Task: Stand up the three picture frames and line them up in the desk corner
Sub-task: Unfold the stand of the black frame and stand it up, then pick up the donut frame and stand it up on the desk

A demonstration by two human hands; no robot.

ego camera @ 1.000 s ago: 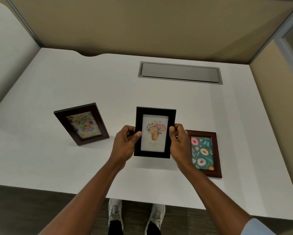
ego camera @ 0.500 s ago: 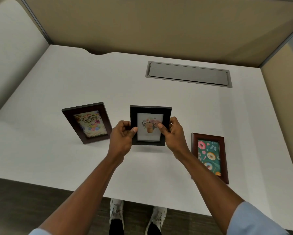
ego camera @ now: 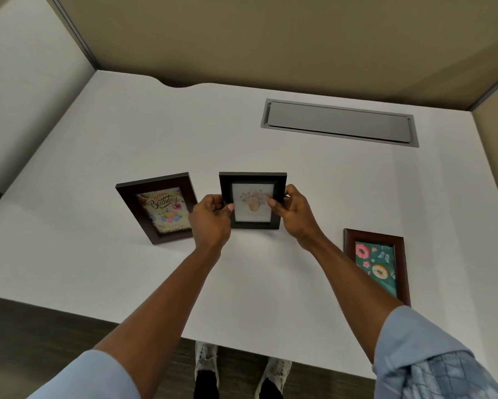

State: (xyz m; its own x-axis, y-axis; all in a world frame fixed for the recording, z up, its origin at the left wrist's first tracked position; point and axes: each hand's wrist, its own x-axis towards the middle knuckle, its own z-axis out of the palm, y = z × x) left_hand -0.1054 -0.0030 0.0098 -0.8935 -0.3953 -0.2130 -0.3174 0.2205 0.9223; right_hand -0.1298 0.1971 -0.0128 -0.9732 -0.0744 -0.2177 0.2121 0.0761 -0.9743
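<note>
A black frame with a flower-pot picture (ego camera: 252, 184) stands nearly upright at the middle of the white desk (ego camera: 127, 139), its bottom edge at the desk surface. My left hand (ego camera: 210, 223) grips its left side and my right hand (ego camera: 294, 216) grips its right side, thumbs on the front. A dark brown frame with a "Happy Birthday" card (ego camera: 158, 207) stands tilted back just left of my left hand. A reddish-brown frame with a doughnut picture (ego camera: 378, 264) lies flat at the right, near the front edge.
A grey cable hatch (ego camera: 340, 122) is set into the desk at the back right. Tan partition walls (ego camera: 271, 38) close the back and right, a pale panel (ego camera: 26, 96) the left. My shoes (ego camera: 207, 367) show below the desk's front edge.
Both hands carried the black frame away from me and lowered it beside the birthday frame, turning it more upright. The other two frames stayed in place.
</note>
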